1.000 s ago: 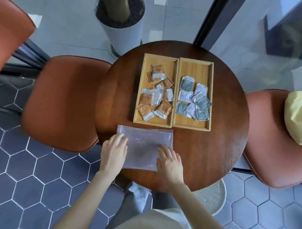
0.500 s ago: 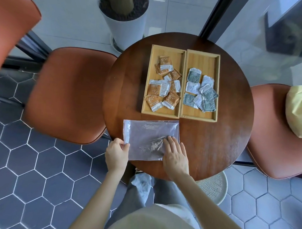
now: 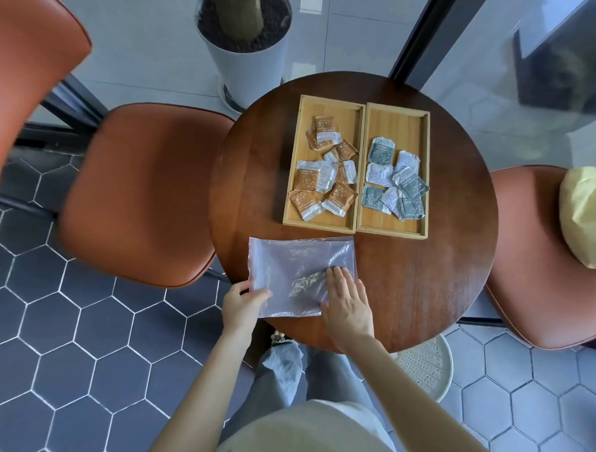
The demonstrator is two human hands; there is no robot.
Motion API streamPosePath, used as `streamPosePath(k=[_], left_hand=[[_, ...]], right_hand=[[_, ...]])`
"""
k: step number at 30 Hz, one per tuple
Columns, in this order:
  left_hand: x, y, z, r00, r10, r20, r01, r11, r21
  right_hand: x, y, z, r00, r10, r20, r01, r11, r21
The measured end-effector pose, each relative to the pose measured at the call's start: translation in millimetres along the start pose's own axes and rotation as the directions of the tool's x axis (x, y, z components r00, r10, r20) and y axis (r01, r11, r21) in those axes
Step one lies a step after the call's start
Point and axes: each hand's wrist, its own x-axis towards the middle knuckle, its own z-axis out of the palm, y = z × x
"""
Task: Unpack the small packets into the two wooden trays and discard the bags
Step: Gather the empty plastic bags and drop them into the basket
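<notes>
Packets are already sorted into two wooden trays on the round table [image 3: 423, 281]: the left tray [image 3: 324, 106] holds brown packets [image 3: 339, 198], the right tray [image 3: 397, 112] grey-green packets [image 3: 380, 152]. On the table's near side, below the trays, lies a clear plastic bag [image 3: 282, 262], flat and creased. The right hand [image 3: 346, 303] presses palm-down with fingers spread on the bag's right part. The left hand [image 3: 241, 303] pinches the bag's lower left edge at the table rim.

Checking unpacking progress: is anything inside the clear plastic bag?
The clear plastic bag looks flat and empty, apart from crinkles; the right hand covers its near right corner, so that part is hidden.
</notes>
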Motion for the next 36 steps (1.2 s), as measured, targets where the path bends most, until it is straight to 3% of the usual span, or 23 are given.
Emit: streamPosePath(k=[6,8,11,13,16,19,21,23,25,27,29,30,32,34,36], left_hand=[[-22,15,-6,0.967,0.215,0.140,-0.208,0.976,-0.060],[-32,25,-8,0.928,0.320,0.192,-0.323,0.946,-0.018],[-47,42,-14,0.858,0.456,0.237,-0.484,0.871,0.080],[-57,56,-21,0.810,0.516,0.278,-0.564,0.816,0.129],[-75,80,-33,0.735,0.561,0.381,-0.655,0.733,0.184],[-96,105,-48,0.687,0.498,0.529,-0.683,0.692,0.234],[-101,121,-57,0.680,0.402,0.614,-0.657,0.706,0.265],[-107,136,-73,0.678,0.300,0.671,-0.577,0.783,0.233],[-104,147,-87,0.665,0.218,0.714,-0.420,0.900,0.116],[-95,147,-94,0.695,0.203,0.690,-0.230,0.972,-0.054],[-81,133,-93,0.768,0.188,0.612,0.006,0.954,-0.301],[-73,122,-91,0.785,0.168,0.596,0.137,0.891,-0.432],[-60,96,-85,0.764,0.129,0.632,0.335,0.758,-0.560],[-54,75,-79,0.728,0.072,0.682,0.403,0.760,-0.511],[-53,60,-71,0.734,0.047,0.677,0.318,0.857,-0.404]], right_hand=[[5,2,-11,0.999,0.018,-0.037,-0.012,0.988,0.157],[10,4,-21,0.999,0.035,-0.029,-0.025,0.956,0.293],[12,7,-51,0.967,0.248,-0.055,-0.160,0.762,0.628],[10,10,-73,0.935,0.321,-0.151,-0.100,0.648,0.755],[2,12,-110,0.970,0.199,-0.143,0.034,0.468,0.883],[-6,10,-133,0.995,-0.072,-0.072,0.093,0.343,0.935],[-7,10,-137,0.980,-0.195,-0.051,0.115,0.334,0.936],[-16,8,-140,0.971,-0.234,-0.053,0.113,0.255,0.960],[-23,7,-140,0.978,-0.207,-0.029,0.055,0.124,0.991],[-30,7,-135,0.983,-0.185,-0.013,0.014,0.003,1.000],[-36,7,-130,0.985,-0.172,-0.001,-0.010,-0.061,0.998],[-39,6,-128,0.987,-0.160,0.002,-0.016,-0.089,0.996],[-45,4,-124,0.994,-0.108,0.005,-0.020,-0.142,0.990],[-48,3,-118,0.999,-0.021,0.025,-0.028,-0.166,0.986],[-50,3,-110,0.997,0.057,0.054,-0.045,-0.150,0.988]])
